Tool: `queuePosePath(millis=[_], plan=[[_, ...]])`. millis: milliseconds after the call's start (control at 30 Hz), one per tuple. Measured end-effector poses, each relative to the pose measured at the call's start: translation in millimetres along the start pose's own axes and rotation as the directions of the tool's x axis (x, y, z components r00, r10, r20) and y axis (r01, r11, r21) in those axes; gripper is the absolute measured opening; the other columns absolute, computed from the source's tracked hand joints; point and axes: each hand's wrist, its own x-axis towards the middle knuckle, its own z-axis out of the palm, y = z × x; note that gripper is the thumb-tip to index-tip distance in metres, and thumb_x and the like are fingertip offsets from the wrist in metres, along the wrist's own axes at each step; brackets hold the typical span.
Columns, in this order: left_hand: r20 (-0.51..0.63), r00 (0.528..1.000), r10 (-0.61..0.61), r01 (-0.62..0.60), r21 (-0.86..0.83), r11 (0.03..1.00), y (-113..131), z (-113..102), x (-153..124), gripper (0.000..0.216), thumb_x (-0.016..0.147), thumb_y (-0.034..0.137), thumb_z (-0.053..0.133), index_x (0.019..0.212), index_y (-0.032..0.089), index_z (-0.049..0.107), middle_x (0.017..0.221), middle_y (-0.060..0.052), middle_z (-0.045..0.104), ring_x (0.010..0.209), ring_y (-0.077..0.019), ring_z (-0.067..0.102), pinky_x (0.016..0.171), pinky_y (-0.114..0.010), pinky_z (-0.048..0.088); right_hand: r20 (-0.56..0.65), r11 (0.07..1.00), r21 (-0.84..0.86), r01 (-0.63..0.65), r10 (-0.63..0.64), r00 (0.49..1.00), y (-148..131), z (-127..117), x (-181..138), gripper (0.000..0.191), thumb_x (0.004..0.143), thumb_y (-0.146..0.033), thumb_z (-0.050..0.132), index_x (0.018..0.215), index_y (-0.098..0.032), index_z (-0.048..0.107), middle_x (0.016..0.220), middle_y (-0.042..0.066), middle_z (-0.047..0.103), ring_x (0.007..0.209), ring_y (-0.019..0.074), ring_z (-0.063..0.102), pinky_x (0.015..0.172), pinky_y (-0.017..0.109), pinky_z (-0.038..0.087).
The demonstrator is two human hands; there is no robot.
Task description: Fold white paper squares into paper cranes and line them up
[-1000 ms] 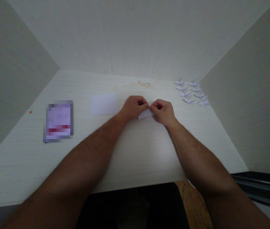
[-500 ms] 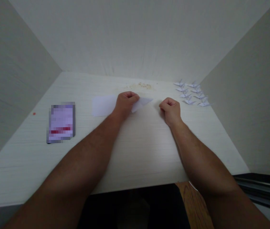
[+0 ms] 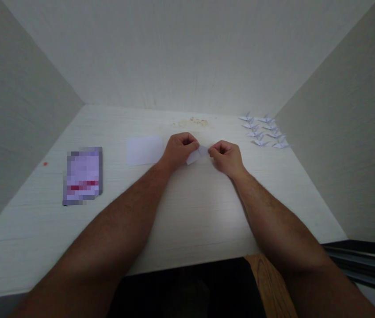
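A small folded piece of white paper (image 3: 193, 157) is held just above the middle of the white table. My left hand (image 3: 181, 150) pinches its left side between thumb and fingers. At its right tip, the thumb and forefinger of my right hand (image 3: 226, 155) are closed on the paper. Part of the paper is hidden behind my left fingers. Left of my left hand lies a flat sheet of white paper (image 3: 143, 150), its right end close behind that hand.
Several folded paper cranes (image 3: 259, 142) stand in two rows at the back right of the table (image 3: 194, 221). A blurred, purplish flat object (image 3: 83, 174) lies at the left, with a tiny red bit (image 3: 45, 164) beyond it. Walls (image 3: 187, 53) enclose the back and sides.
My right hand has moved left and now grips the tip of the folded paper, from which it was apart. The left hand keeps its pinch. The view has tilted slightly.
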Motion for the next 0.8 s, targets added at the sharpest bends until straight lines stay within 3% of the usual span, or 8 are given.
queuePosePath(millis=[200,300,500,800], plan=[[0.119,0.992,0.041,-0.062,0.185,0.981,1.4,1.3,-0.3,0.015,0.068,0.031,0.069,0.067,0.015,0.069,0.059,0.002,0.059,0.056,-0.0093,0.045,0.052,-0.022,0.033,0.039,0.996,-0.07,0.046,-0.043,0.998,-1.2,2.7,-2.8,0.019,0.073,-0.032,0.064,0.06,-0.019,0.057,0.053,-0.005,0.05,0.052,0.0091,0.04,0.049,0.025,0.028],[0.116,0.993,0.025,-0.05,0.216,0.975,0.8,0.6,0.1,0.014,0.067,0.029,0.07,0.066,0.015,0.069,0.058,0.002,0.059,0.055,-0.0089,0.045,0.051,-0.022,0.033,0.043,0.996,-0.073,0.046,-0.043,0.998,-1.8,2.3,-2.6,0.019,0.073,-0.031,0.064,0.06,-0.019,0.057,0.054,-0.004,0.051,0.053,0.0093,0.04,0.05,0.025,0.029],[0.032,0.998,-0.061,0.057,0.111,0.992,3.7,-1.8,-0.9,0.018,0.067,0.032,0.072,0.067,0.015,0.067,0.058,0.001,0.059,0.053,-0.0092,0.048,0.049,-0.022,0.035,-0.045,1.0,0.011,0.002,-0.002,0.999,-1.5,0.1,-0.1,0.018,0.068,-0.028,0.066,0.057,-0.02,0.054,0.052,-0.005,0.049,0.052,0.0089,0.039,0.049,0.024,0.028],[0.082,0.993,-0.084,0.089,-0.06,0.994,-4.3,-5.4,3.1,0.024,0.065,0.036,0.076,0.068,0.016,0.064,0.058,0.003,0.057,0.051,-0.0086,0.047,0.049,-0.022,0.035,-0.005,0.952,0.274,-0.136,0.143,0.99,9.0,0.7,4.4,0.021,0.065,-0.029,0.071,0.057,-0.021,0.054,0.047,-0.007,0.051,0.042,0.0073,0.035,0.043,0.023,0.023]])
